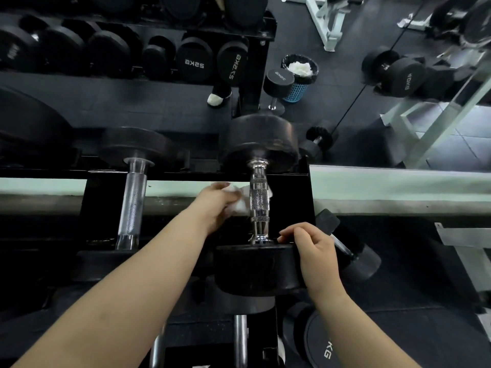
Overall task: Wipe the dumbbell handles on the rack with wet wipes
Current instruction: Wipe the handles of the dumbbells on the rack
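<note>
A black dumbbell with a shiny knurled chrome handle [259, 201] lies on the black rack [292, 192], running away from me. My left hand [215, 205] holds a crumpled white wet wipe [240, 204] against the left side of that handle; a bit of wipe shows past its right side. My right hand [310, 247] grips the top edge of the dumbbell's near black head [255, 269]. A second dumbbell with a duller handle [132, 200] lies to the left on the same rack.
A mirror behind the rack reflects rows of dumbbells. A blue mesh bin [299, 90] holding white used wipes shows in the mirror, beside a standing dumbbell [277, 83]. More dumbbells lie lower right [353, 256] and on lower rack tiers [318, 343].
</note>
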